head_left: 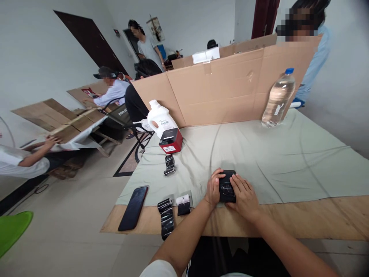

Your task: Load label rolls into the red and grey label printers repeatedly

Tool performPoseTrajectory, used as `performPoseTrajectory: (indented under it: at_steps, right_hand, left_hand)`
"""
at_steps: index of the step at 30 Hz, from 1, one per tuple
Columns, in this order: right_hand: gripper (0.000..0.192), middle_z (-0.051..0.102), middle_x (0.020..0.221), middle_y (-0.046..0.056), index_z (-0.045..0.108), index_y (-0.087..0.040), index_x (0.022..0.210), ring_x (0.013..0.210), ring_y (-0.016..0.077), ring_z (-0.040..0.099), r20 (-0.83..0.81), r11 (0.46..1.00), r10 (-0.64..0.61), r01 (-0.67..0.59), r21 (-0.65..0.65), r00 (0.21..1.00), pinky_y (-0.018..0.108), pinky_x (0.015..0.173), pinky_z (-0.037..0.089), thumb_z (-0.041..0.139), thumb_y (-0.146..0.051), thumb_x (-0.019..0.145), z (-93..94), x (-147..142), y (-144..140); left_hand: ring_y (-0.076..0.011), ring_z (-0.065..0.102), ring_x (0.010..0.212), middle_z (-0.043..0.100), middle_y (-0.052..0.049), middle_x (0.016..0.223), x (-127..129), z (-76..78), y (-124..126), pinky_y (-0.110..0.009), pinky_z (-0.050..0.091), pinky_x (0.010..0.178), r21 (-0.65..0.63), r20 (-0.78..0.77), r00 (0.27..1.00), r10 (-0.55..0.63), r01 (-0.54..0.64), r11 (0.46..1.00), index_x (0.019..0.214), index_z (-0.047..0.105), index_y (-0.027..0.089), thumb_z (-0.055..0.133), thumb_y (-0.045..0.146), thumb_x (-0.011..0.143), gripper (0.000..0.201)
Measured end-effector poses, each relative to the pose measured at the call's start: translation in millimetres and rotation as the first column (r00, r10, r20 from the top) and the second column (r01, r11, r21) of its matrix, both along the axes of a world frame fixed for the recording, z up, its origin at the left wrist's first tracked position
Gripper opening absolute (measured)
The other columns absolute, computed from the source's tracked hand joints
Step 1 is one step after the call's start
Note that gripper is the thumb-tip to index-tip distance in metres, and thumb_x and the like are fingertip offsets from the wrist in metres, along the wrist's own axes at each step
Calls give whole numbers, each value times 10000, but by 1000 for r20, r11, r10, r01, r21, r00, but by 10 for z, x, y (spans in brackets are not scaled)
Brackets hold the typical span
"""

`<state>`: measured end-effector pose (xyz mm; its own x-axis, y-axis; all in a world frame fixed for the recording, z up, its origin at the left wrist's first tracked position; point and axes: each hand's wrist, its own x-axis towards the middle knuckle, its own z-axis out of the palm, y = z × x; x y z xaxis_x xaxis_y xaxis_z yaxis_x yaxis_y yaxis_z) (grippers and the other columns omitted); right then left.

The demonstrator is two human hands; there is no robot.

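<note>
I have both hands on a small black device [227, 187] lying on the grey cloth [259, 154] near the front edge of the surface [288, 219], about six o'clock from the water bottle [278, 98]. My left hand [213, 189] cups its nine o'clock side with the thumb curled over the top corner; my right hand [244, 197] lies flat across its three o'clock side, fingers spread on the casing. Neither hand has lifted it; both press and steady it where it rests. I judge this to be the handling of the casing itself, perhaps working a lid or catch, though my fingers hide the detail. The next move calls for a firm hold from the left while the right works the top, keeping the device flat. At nine o'clock lie black rolls [166, 217], a white roll [183, 200] and a phone [133, 207]; at eleven o'clock stands a red and black printer [171, 140].
</note>
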<state>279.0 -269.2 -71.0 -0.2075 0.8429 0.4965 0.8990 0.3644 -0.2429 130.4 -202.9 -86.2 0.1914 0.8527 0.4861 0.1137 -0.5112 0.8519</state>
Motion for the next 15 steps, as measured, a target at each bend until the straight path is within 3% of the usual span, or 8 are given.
performPoseTrajectory:
  at_steps: [5,9,12,15]
  right_hand:
    - [712,494,1363,195,434,-108,1344,1278,336,423,13,999,-7,8,-40,1000,463,1011,339,687,-344,721,22,-11,-16]
    - [756,430,1400,212,432,-116,1329,1222,380,447,-20,991,-87,84,-108,996,500,941,400,721,-369,678,68,-137,-32]
    - [791,334,1451,215,410,-155,1345,1173,395,470,-65,973,-192,181,-142,979,510,850,453,720,-423,667,122,-328,-5]
    - [847,284,1478,211,391,-193,1371,1141,424,473,-41,950,-274,264,-165,961,520,791,466,744,-422,636,167,-499,43]
  left_hand:
    - [-215,504,1219,610,-114,1195,4,5,11,-455,358,1072,-56,8,1000,12,-12,998,994,660,161,225,433,976,513]
    - [-220,511,1212,609,-115,1203,-17,-35,44,-439,375,1055,-128,113,994,2,13,992,1017,631,161,227,484,963,519]
    - [-210,577,1118,614,-125,1172,-47,-114,92,-416,442,977,-254,250,962,107,-41,966,1122,551,169,238,538,944,515]
    - [-194,623,1010,628,-118,1078,-80,-193,128,-393,484,910,-341,356,910,210,-83,936,1069,529,174,239,591,922,529]
